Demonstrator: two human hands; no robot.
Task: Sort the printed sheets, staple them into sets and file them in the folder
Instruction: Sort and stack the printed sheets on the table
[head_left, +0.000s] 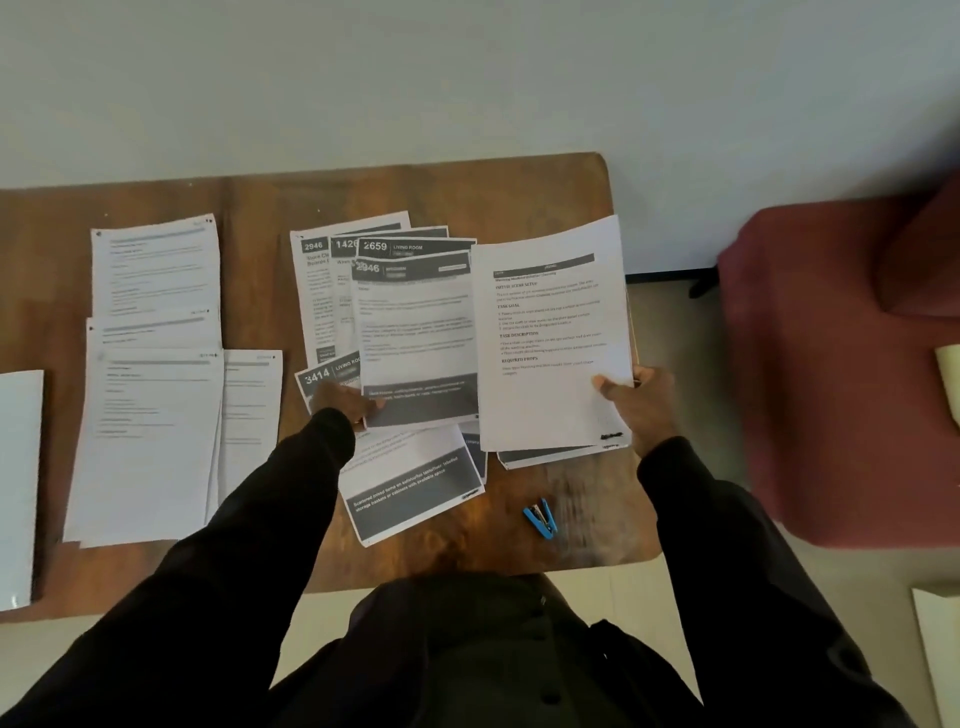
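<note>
**Sorting stage.** The stack of white printed sheets with plain text headings (550, 338) is raised at the right end of the brown wooden table (249, 208). The right hand (641, 408) holds it by the lower right corner, thumb flat on the top page and fingers hidden behind.

The left hand (340, 402) pinches the lower left corner of a white sheet with dark grey header and footer bands (415, 332), numbered 2946. This sheet lies over a loose fan of similar banded sheets (332, 291) at mid-table.

Well apart to the left lies a pile of plain white text sheets (150, 389). At the far left edge is a glossy white flat item (18, 483), possibly the folder. A small blue stapler (540, 518) lies untouched near the front edge, so stapling appears not yet begun. A maroon upholstered chair (831, 364) stands beyond the table's right end.

**Technique.** Read the header number before committing the pinched sheet, since 2946 shows twice in the fan and those pages probably belong together. Lift by the corner rather than sliding, so the fan is not dragged. Keep the held stack squared and the piles clearly separated.
</note>
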